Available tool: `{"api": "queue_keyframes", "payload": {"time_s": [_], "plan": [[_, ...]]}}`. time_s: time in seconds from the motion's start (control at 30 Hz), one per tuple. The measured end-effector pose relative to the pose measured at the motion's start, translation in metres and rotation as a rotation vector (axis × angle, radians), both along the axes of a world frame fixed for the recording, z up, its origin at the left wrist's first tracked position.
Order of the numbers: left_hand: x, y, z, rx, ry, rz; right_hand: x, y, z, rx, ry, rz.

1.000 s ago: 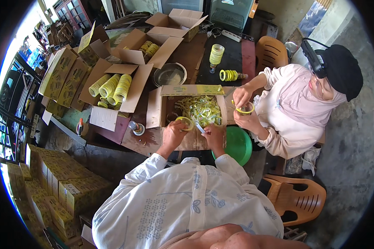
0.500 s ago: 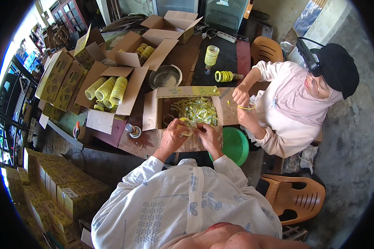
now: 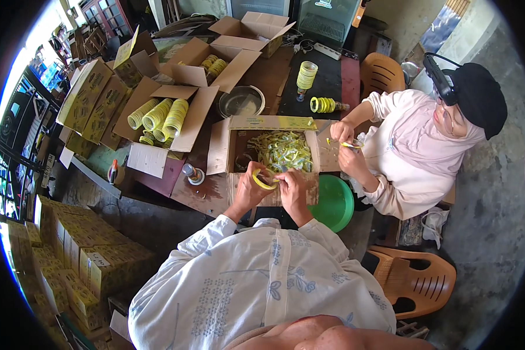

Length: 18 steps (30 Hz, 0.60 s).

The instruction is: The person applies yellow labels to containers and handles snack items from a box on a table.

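Observation:
A yellow ring (image 3: 265,185) is gripped by my left hand (image 3: 248,189), whose fingers curl around its left side. It is tilted, and its hollow middle shows. The fingertips of my right hand (image 3: 293,188) are pinched together at the ring's right edge; whatever small piece they may hold cannot be made out. Both hands are over the near edge of an open cardboard box (image 3: 234,146). Inside that box lies a heap of crumpled yellow and clear plastic strips (image 3: 283,150).
A green basin (image 3: 339,210) sits right of the box. Across the corner, a person (image 3: 414,140) handles another yellow ring (image 3: 350,144). Stacked rings fill a carton (image 3: 192,125) at left. A metal bowl (image 3: 256,93), a capped bottle (image 3: 193,174) and upright ring stack (image 3: 307,76) stand on the table.
In my left hand the ring has tilted, so its opening now shows more plainly. My right hand stays at its edge. The whole view has shifted slightly, and the other person's hands have moved.

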<state>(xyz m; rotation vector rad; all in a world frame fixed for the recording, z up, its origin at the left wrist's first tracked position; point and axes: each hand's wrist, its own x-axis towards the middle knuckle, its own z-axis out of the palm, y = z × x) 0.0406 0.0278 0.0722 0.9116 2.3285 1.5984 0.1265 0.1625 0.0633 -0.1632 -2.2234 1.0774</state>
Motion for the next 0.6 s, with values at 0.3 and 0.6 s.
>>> {"api": "queue_keyframes", "payload": {"time_s": [0.3, 0.6], "plan": [[0.005, -0.004, -0.009, 0.054, -0.106, 0.034, 0.012, -0.012, 0.001, -0.014, 0.083, 0.045], [-0.072, -0.049, -0.05, 0.186, -0.094, 0.229, 0.001, -0.022, 0.057, 0.001, 0.166, 0.152]]}}
